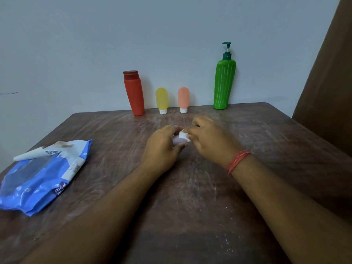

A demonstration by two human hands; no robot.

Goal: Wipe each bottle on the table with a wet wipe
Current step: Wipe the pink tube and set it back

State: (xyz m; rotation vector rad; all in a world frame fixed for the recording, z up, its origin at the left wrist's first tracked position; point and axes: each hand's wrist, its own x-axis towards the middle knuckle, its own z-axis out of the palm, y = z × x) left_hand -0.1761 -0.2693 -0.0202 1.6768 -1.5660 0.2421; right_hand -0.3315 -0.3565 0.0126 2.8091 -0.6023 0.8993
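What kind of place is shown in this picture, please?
Probably a room in a home, set up for a cleaning task: a worn brown table pushed against a plain pale wall, toiletry bottles such as a green pump bottle, and a blue wet-wipe pack.

Both hands, left hand [162, 147] and right hand [209, 140], around a small pale bottle [176, 140].

A plain pale grey-blue wall [76, 44] rises behind a dark brown bench [190, 206], its top streaked with whitish smears. At right hangs something brown [327, 73], perhaps a curtain.
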